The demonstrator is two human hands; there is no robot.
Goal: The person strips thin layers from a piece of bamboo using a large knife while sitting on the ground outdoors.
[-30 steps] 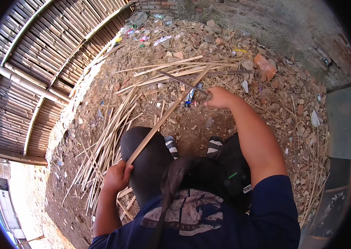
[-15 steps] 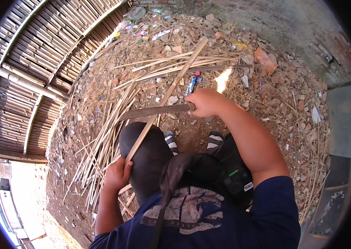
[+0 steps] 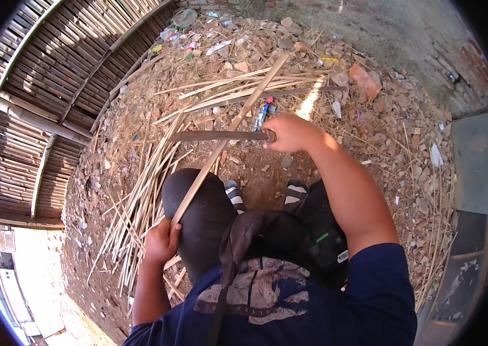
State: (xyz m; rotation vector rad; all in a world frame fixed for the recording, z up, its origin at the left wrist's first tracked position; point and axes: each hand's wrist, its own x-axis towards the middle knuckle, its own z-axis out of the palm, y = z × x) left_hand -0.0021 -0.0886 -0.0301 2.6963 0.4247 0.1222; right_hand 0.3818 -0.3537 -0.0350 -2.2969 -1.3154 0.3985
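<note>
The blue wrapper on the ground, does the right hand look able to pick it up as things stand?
Probably not: the right hand is closed on the long knife, so it seems not free, though the blue wrapper shows close beside it.

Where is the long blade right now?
Head view, just left of centre: the long blade crosses the flat pale strip beyond the left knee, one end in the right hand.

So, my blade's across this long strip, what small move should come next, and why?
Probably ease the blade slightly along the strip toward its far end: the left hand holds the near end by the left knee, and the right hand holds the blade crosswise, so that direction leads away from left hand and knee.
</note>
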